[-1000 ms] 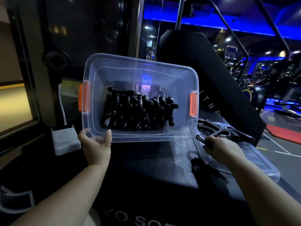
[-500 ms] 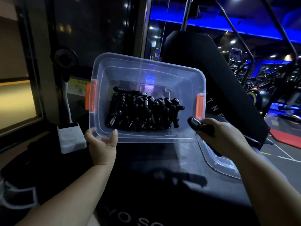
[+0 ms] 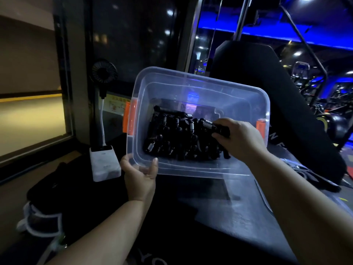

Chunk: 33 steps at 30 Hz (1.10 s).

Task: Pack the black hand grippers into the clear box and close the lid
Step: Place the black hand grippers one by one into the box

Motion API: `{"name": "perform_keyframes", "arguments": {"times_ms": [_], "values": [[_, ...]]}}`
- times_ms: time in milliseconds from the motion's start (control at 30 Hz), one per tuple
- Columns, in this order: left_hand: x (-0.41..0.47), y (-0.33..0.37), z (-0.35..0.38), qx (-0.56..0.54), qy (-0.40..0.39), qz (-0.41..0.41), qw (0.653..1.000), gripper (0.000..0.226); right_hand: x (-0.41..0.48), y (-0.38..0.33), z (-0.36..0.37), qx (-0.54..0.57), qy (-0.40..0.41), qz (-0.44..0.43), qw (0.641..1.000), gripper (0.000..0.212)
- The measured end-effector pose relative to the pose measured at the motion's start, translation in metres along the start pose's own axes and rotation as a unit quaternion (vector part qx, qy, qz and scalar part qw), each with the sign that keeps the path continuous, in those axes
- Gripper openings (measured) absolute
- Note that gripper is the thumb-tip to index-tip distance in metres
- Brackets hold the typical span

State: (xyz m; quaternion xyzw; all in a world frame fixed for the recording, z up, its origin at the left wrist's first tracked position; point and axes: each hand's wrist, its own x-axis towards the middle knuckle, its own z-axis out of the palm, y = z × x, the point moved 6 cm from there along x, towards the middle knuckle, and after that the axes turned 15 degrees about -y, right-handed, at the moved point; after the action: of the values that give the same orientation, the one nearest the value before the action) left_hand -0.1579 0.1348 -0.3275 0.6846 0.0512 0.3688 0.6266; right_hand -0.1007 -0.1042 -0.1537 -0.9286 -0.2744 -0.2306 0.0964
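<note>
- White charger block [image 3: 104, 165] sat at the left of the frame.
- Left hand [image 3: 140, 176] gripped the clear box [image 3: 193, 83] by its lower-left corner, thumb over the rim, box tipped up mid-frame.
- Black hand grippers [image 3: 172, 138] were piled inside.
- Right hand [image 3: 242, 138] was in the box, fingers [image 3: 225, 139] curled round one gripper [image 3: 215, 128].
- Lid [image 3: 248, 211] lay on the counter [image 3: 181, 236], lower right.
</note>
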Motion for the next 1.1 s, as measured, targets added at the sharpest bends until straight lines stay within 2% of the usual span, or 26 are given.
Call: {"name": "perform_keyframes", "arguments": {"times_ms": [567,767,933,1100], "values": [[-0.002,0.005,0.000,-0.007,0.013,0.044,0.999,0.054,0.108,0.046,0.044,-0.056,-0.020,0.049,0.997,0.021],[-0.003,0.007,0.001,0.006,0.009,0.061,0.998,0.054,0.120,0.063,0.063,-0.050,-0.056,0.071,0.995,0.022],[-0.004,0.009,0.001,0.004,-0.005,0.066,0.998,0.055,0.126,0.068,0.085,-0.061,-0.126,0.072,0.988,0.031],[-0.004,0.008,0.001,0.004,-0.007,0.069,0.998,0.053,0.129,0.066,0.091,-0.059,-0.133,0.084,0.986,0.035]]}}
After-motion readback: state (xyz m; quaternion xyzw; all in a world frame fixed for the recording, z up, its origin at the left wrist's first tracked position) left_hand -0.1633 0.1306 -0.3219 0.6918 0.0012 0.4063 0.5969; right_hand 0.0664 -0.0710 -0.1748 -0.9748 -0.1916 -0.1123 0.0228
